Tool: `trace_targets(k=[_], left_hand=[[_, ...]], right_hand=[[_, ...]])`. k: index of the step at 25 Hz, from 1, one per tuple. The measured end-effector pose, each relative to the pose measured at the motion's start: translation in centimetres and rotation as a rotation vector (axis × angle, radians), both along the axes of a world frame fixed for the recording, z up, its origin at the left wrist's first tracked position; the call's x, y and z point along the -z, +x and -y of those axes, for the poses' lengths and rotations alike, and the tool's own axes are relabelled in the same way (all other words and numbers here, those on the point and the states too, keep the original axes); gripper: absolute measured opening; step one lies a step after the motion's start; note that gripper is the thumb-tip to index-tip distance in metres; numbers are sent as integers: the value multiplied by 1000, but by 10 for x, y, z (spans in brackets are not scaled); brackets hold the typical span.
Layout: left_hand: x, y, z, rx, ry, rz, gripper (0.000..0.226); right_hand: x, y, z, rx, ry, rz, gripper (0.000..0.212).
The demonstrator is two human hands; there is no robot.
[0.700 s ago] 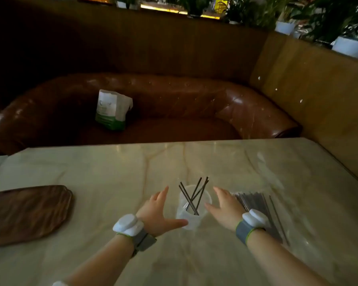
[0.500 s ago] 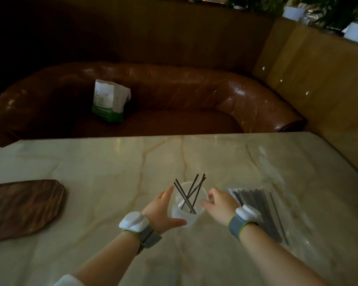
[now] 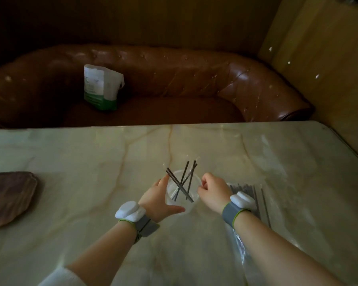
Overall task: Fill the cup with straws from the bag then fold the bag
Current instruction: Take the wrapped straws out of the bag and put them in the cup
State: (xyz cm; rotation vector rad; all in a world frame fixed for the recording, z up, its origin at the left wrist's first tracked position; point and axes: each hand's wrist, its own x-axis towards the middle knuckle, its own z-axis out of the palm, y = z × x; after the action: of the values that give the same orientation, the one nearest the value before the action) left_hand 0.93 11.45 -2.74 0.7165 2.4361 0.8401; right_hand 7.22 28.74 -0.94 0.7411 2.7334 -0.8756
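- A brown leather sofa [image 3: 174, 79] is curving behind a pale marble table [image 3: 91, 162], with a white and green paper bag [image 3: 100, 87] sitting on its seat.
- A dark wooden tray [image 3: 8, 199] is lying at the table's left edge.
- A clear plastic bag [image 3: 254, 195] of dark straws is lying flat under the right forearm.
- A clear plastic cup [image 3: 189, 205] is standing between both hands, holding several crossed straws [image 3: 182, 184].
- The left hand [image 3: 156, 201] is cupping the cup's side, fingers spread.
- The right hand [image 3: 214, 190] is curling loosely at the cup's rim.
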Motion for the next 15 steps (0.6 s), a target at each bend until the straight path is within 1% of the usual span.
trace_targets(k=[2, 10, 12, 15], left_hand=[[-2, 2, -9, -12, -6, -7, 113], [-8, 15, -45, -45, -44, 9, 111], [-8, 15, -47, -67, -67, 20, 109], [-9, 22, -48, -103, -127, 26, 110]], right_hand=[[-1, 0, -9, 6, -15, -28, 10], [3, 10, -43, 47, -127, -43, 9], [6, 11, -45, 52, -178, -48, 15], [9, 14, -51, 6, -227, -1, 24]])
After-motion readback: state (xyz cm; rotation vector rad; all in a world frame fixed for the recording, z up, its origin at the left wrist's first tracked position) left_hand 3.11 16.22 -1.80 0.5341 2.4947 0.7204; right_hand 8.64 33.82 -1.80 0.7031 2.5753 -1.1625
